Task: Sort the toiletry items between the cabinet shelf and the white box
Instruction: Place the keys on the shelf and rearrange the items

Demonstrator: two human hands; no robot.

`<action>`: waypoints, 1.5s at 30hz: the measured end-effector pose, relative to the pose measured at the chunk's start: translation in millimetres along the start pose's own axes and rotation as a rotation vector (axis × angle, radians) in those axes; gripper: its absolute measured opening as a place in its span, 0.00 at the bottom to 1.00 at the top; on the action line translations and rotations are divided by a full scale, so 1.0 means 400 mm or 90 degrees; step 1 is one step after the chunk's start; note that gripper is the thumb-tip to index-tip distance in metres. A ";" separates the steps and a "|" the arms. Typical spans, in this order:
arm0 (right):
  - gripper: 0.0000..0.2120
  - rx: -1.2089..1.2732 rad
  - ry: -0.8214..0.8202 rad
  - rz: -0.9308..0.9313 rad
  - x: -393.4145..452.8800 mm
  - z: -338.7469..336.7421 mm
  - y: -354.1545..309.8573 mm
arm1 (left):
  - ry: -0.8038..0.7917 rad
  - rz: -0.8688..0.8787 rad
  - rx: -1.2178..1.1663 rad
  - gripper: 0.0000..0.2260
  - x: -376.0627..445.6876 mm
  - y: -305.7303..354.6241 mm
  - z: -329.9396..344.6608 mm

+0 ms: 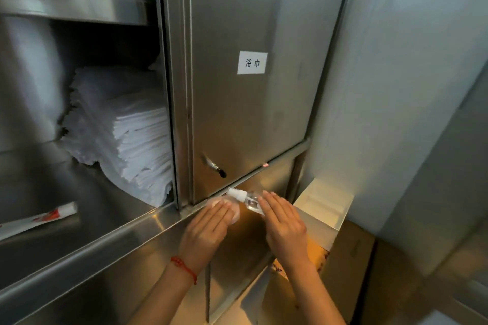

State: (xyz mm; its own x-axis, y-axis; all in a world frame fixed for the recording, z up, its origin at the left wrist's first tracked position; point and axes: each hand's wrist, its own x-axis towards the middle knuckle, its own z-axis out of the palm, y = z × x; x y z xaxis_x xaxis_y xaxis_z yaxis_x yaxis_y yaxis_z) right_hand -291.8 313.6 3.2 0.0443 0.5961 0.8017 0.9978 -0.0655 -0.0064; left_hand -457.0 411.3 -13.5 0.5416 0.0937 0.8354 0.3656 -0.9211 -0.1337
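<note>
Both forearms reach forward side by side. The left hand [208, 229] and right hand [281, 221] lie palm-down, fingers nearly straight, close together.
</note>
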 end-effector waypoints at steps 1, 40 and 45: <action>0.25 -0.006 -0.005 0.009 -0.006 -0.008 0.023 | 0.004 0.001 -0.011 0.13 0.015 0.015 0.019; 0.23 -0.395 0.020 0.291 -0.055 -0.066 0.242 | 0.056 0.251 -0.385 0.15 0.277 0.076 0.463; 0.25 -0.407 0.014 0.310 -0.053 -0.052 0.295 | 0.056 0.265 -0.401 0.20 0.302 0.091 0.519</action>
State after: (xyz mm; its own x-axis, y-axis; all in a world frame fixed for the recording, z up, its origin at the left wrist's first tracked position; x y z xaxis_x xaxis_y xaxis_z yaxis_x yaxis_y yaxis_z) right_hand -176.0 276.6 -2.3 0.4592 0.3673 0.8088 0.6453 -0.7636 -0.0196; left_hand -221.3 467.6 -28.2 0.4686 -0.3150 0.8254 -0.3716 -0.9179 -0.1393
